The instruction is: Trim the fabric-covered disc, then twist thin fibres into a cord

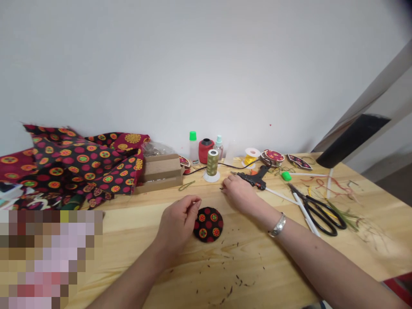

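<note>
A round disc covered in black fabric with red and orange flower motifs [208,225] lies on the wooden table. My left hand [178,221] is at its left edge, covering a little of it, thumb and forefinger pressed together; whatever they pinch is too small to make out. Farther back, my right hand [238,194], with a silver bracelet at the wrist, rests with curled fingers on the tabletop. A tiny dark bit shows by its fingertips, and I cannot make out what they hold. Just beyond this hand is a black glue gun [257,177] with a white glue stick in its end.
Patterned cloth [80,159] is heaped at left beside a cardboard box [162,171]. A thread spool [212,165] and several bottles stand along the wall. Black-handled scissors [322,214], white sticks and loose threads lie at right. Dark scraps [230,292] dot the front.
</note>
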The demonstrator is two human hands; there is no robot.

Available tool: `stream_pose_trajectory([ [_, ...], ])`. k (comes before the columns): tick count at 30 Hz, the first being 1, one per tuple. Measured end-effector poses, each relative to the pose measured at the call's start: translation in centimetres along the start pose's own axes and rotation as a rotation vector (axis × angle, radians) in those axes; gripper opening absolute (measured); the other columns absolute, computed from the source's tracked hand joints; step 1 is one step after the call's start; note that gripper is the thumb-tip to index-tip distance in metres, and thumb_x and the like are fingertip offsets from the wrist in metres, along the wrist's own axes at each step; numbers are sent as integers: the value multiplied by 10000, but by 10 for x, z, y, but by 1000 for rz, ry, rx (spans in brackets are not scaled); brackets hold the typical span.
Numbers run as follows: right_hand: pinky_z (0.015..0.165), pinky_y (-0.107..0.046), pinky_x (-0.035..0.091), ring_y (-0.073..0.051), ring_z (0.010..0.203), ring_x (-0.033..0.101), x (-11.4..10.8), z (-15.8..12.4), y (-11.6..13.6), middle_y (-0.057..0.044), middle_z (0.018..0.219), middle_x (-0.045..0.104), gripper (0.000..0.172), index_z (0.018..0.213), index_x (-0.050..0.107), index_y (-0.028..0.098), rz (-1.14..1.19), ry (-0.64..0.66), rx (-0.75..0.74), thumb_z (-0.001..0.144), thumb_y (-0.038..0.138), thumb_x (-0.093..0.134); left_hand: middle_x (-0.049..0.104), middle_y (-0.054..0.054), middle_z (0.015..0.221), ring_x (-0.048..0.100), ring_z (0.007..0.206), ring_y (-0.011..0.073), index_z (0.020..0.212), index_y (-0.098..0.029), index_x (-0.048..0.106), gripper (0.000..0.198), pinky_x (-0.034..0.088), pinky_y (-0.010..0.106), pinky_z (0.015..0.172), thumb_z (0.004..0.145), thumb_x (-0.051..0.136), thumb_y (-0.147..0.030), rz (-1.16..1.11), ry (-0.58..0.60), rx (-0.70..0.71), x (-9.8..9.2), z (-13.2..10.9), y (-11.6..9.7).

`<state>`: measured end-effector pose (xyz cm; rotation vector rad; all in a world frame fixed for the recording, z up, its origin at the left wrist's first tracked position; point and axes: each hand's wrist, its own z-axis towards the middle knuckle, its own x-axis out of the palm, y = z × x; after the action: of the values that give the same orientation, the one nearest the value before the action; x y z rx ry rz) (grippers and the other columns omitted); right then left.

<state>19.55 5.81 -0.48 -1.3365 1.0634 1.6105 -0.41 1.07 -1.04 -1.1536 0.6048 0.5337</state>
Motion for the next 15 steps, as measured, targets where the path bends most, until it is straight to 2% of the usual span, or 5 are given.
stream_pose_trajectory([
  [6, 715, -255, 419, -193, 825, 595, 8, -4, -12, -106, 881, 656, 161, 864, 622, 131, 57, -21, 86, 840, 131, 463, 706, 11, 730, 645, 649, 173, 863, -210, 635, 234, 467, 266, 612, 852, 446, -347, 13, 1, -17, 0, -1, 0],
  [8, 719, -257, 422, -190, 837, 598, -3, -7, -16, -113, 917, 657, 184, 902, 615, 125, 89, -54, 143, 849, 130, 438, 710, 18, 759, 650, 682, 177, 875, -207, 635, 233, 468, 268, 631, 852, 448, -345, 10, 4, -17, 1, -1, 0],
  [11, 721, -247, 435, -158, 814, 607, -39, -18, -15, -85, 919, 665, 230, 926, 614, 136, 170, -59, 144, 882, 153, 389, 714, 24, 793, 652, 712, 179, 879, -203, 634, 235, 466, 271, 654, 855, 446, -342, 7, 3, -13, 0, -1, 0],
  [12, 694, -216, 443, -129, 772, 613, -52, -24, -14, -46, 867, 676, 235, 893, 627, 159, 234, -12, 87, 890, 176, 392, 713, 24, 792, 651, 710, 180, 875, -202, 632, 237, 465, 273, 653, 856, 444, -344, 9, 0, -16, -1, 0, 0],
  [15, 718, -210, 475, -115, 781, 636, -76, -38, -13, -16, 884, 698, 252, 912, 672, 193, 707, 558, -342, 893, 256, 428, 696, 16, 733, 648, 674, 179, 881, -200, 624, 244, 466, 277, 639, 861, 429, -345, 13, -3, -25, -2, 1, -1],
])
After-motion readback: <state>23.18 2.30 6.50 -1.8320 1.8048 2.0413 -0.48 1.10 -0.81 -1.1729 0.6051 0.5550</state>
